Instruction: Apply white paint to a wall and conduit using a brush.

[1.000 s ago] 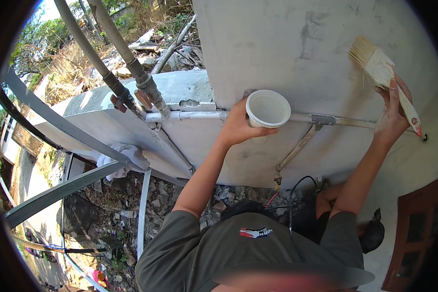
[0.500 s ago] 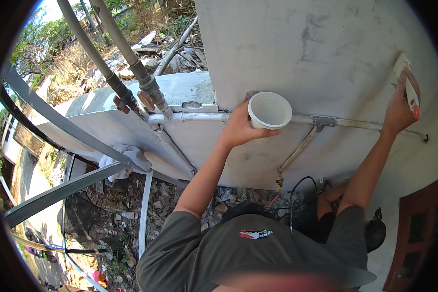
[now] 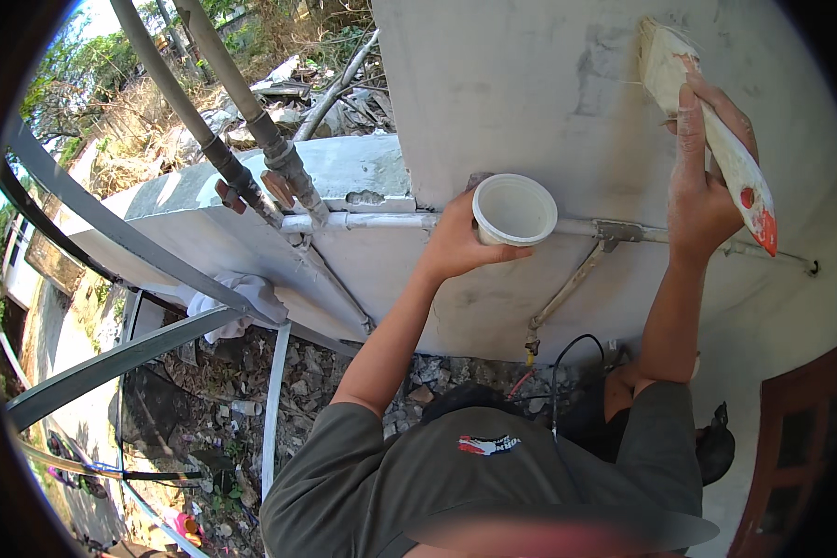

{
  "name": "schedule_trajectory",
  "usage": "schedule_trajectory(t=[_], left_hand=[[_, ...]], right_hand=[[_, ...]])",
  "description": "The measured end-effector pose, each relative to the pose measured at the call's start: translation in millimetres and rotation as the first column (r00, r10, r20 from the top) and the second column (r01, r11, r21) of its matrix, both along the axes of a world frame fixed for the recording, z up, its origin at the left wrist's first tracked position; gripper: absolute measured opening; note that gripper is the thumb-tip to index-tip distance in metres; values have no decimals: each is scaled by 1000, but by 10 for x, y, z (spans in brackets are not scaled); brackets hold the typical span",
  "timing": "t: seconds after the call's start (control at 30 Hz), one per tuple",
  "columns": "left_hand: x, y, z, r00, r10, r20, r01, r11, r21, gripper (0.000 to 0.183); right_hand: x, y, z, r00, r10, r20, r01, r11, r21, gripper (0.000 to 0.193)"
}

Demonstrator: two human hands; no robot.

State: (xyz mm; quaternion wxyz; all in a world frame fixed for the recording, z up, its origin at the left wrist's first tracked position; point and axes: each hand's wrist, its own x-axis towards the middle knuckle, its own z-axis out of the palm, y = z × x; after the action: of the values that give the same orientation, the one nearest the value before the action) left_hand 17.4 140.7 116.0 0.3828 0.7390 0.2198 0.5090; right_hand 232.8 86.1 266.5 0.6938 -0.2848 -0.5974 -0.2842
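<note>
Leftward and upward goes the brush (image 3: 730, 153), which half a second ago stood farther out to the right of the tub (image 3: 551, 223) and was turned nearly edge-on. Now its broad white face shows, and its handle slopes down to a red-orange end with a hole near it. The brush is above and to the right of the tub, well apart from it, with its bristles toward the wall (image 3: 511, 84); whether the tips touch cannot be told.

Of the two hands, the right hand (image 3: 702, 200) has travelled with the brush and grips its handle near the head, thumb along the near side and fingers on the other. Its forearm has become more upright. The left hand (image 3: 460, 240) looks much as it did, wrapped around the tub's left side with the thumb under the rim. The tub has hardly shifted, its mouth facing up toward the camera.

Around the tub, things have stayed put: the pipe (image 3: 581, 226) runs along the wall behind it, the rubble (image 3: 298, 377) lies below it to the left, and the brown door (image 3: 790, 456) is low to its right.
</note>
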Motion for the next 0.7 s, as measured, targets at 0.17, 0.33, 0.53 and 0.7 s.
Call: schedule_trajectory(t=[0.17,0.33,0.53,0.7], left_hand=[[-1,-13,6,1000,-1,5,1,1000,-6,65],[6,-3,6,1000,-14,-4,14,1000,18,66],[-30,-35,19,1000,-15,-3,15,1000,-15,67],[7,-35,20,1000,-16,2,16,1000,1,67]], right_hand=[[-233,2,-55,974,-68,216,54,996,71,16],[-365,-31,-309,930,53,365,-12,993,-114,32],[-239,-53,-142,741,369,561,-102,888,-449,29],[-14,20,260,734,638,234,-160,497,-853,20]])
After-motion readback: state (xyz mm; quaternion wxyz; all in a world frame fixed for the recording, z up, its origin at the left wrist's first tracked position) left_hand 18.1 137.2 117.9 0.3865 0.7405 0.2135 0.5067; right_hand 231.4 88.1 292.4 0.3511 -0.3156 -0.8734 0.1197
